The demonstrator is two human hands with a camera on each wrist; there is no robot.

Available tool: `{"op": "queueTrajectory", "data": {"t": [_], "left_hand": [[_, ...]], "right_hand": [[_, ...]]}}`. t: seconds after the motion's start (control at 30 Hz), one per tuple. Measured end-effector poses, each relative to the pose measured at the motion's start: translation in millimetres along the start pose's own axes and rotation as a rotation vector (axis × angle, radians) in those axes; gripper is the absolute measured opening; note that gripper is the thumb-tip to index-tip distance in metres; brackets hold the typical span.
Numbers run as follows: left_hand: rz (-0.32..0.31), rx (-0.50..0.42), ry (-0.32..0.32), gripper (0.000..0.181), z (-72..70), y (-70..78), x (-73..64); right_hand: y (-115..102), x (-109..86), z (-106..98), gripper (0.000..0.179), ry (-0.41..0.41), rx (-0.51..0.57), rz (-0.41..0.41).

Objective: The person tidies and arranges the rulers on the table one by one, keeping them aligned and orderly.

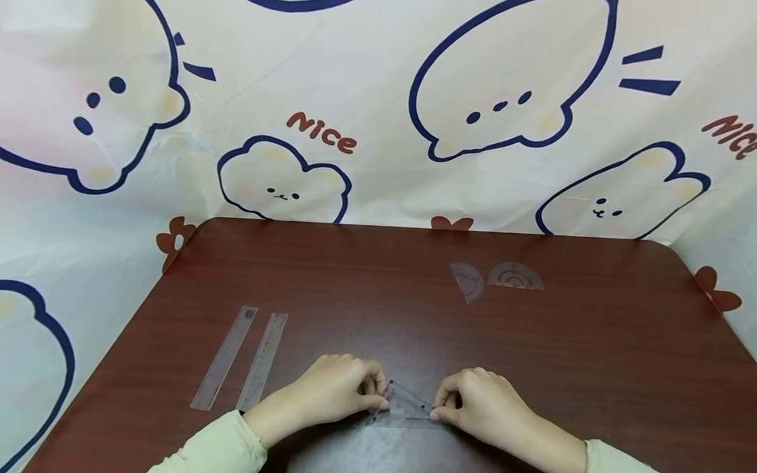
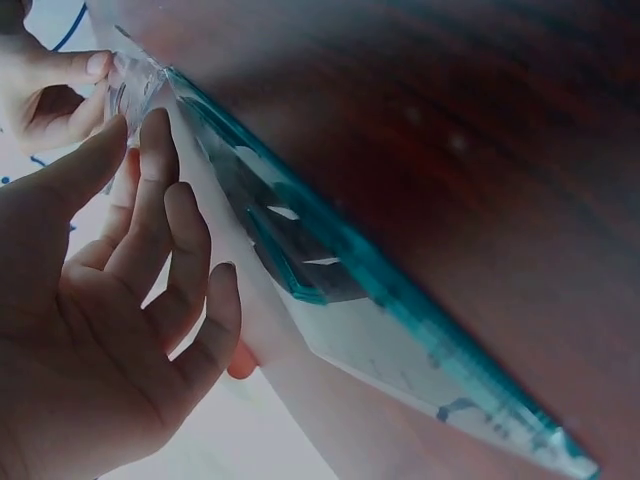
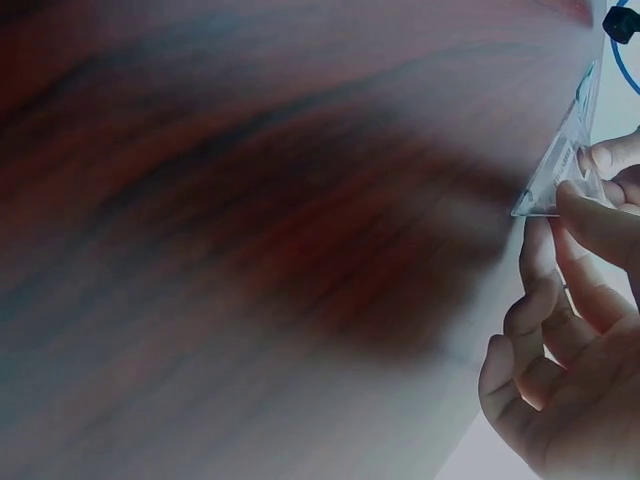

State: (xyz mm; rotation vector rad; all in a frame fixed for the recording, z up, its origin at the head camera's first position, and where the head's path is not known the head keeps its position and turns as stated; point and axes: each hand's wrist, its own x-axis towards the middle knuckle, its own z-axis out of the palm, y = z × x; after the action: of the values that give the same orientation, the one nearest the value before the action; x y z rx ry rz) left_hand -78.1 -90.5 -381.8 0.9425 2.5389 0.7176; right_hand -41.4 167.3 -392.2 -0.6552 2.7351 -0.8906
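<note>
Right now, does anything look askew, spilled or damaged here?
Mildly odd: the left protractor is turned askew beside the right protractor, whose flat edge faces the near side. I see no spill or damage; the left hand and right hand both pinch the set square.

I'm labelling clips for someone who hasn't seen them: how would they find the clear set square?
On the dark red-brown table, look to the near side, where the left hand and right hand face each other. Both pinch the clear set square between them. Unlike the straight rulers and half-round protractors, it is triangular.
</note>
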Motion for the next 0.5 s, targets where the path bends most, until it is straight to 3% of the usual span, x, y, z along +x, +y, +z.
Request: {"op": "queueTrajectory", "data": {"t": [0.5], "left_hand": [[-0.044, 0.106, 0.038, 0.017, 2.4, -1.4, 0.0]], "right_hand": [[-5.0, 1.3, 5.3, 0.018, 0.018, -0.049, 0.039]]}}
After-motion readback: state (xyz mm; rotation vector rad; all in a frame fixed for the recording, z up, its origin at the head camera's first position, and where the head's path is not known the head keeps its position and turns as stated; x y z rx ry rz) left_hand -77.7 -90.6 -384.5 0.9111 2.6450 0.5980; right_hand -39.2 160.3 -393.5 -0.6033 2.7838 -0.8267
